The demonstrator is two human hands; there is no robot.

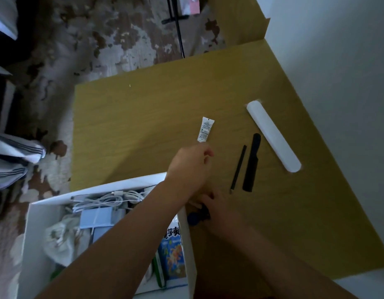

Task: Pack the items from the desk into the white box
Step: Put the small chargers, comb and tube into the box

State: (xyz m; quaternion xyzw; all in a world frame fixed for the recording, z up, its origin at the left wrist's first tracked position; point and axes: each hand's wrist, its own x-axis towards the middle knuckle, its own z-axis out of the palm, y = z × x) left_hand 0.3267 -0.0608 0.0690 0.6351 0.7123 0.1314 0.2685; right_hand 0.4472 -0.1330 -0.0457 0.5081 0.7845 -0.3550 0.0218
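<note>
The left hand (192, 167) has its grip clamped on a thin white printed tube (205, 129). The right hand (219, 209) closes on a dark blue object (193, 219) beside the white box (184, 231) at the surface's (143, 108) near edge.

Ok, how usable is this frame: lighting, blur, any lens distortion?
Head view: dim and underexposed, the desk muddy; straight desk edges splay from the wide-angle lens; the left hand and right hand are soft, and the dark thing under the right hand is unreadable; the white tube and black comb stay legible.
</note>
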